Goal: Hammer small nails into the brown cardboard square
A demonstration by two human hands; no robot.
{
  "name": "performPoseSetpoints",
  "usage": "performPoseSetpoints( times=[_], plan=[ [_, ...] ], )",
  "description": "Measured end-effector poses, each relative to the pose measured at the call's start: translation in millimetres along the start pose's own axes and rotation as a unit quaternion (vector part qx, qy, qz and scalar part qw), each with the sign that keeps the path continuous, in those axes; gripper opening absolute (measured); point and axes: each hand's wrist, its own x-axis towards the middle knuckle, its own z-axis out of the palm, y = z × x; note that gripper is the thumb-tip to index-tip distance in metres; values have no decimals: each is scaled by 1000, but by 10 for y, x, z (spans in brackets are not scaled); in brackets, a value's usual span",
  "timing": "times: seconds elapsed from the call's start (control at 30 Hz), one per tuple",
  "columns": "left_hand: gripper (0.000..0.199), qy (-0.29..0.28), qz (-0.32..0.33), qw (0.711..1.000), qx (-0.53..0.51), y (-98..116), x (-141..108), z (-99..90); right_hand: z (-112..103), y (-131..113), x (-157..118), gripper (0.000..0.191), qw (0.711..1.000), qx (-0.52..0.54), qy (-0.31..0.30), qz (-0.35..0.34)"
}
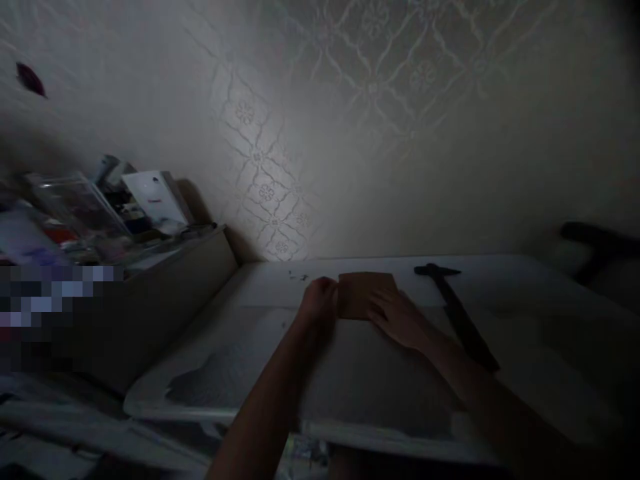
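Note:
A flat brown rectangular piece, like cardboard or thin wood point(357, 293), lies on the white table in front of me. At its left edge, my left hand point(319, 300) is closed, thumb and fingers pinching that edge; the fingertips are dim. My right hand point(397, 317) rests on the right part of the piece with its fingers stretched out flat. Just beyond my right hand lies a dark hammer point(457, 317), its head toward the wall and its handle running toward me. Several tiny dark bits, perhaps nails point(299, 276), are scattered behind my left hand.
A patterned wall point(400, 167) stands behind the table point(270, 287). To the left, a cabinet point(165, 300) carries a white box point(157, 197), a clear plastic container point(80, 207) and clutter. A dark object point(600, 240) juts in at the right. The room is dim.

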Motion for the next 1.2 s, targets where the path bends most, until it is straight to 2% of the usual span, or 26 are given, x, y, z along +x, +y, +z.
performPoseSetpoints(
  times=[0.17,0.43,0.67,0.8,1.03,1.2],
  plan=[
    [24,-26,14,999,-17,11,-12,33,-10,-86,-35,44,998,28,7,-49],
    [25,-76,51,986,138,86,-44,44,-37,-110,-44,45,998,30,5,-54],
    [24,-73,79,977,187,99,-36,78,-26,-102,-45,45,998,44,1,-50],
    [26,-51,63,983,165,83,-41,57,-23,-103,-50,44,998,41,9,-52],
    [23,-23,76,992,94,60,-50,30,-13,-90,-53,43,998,45,13,-50],
    [18,-12,85,995,50,117,-71,32,-77,-130,-36,36,996,65,43,-50]
  ],
)
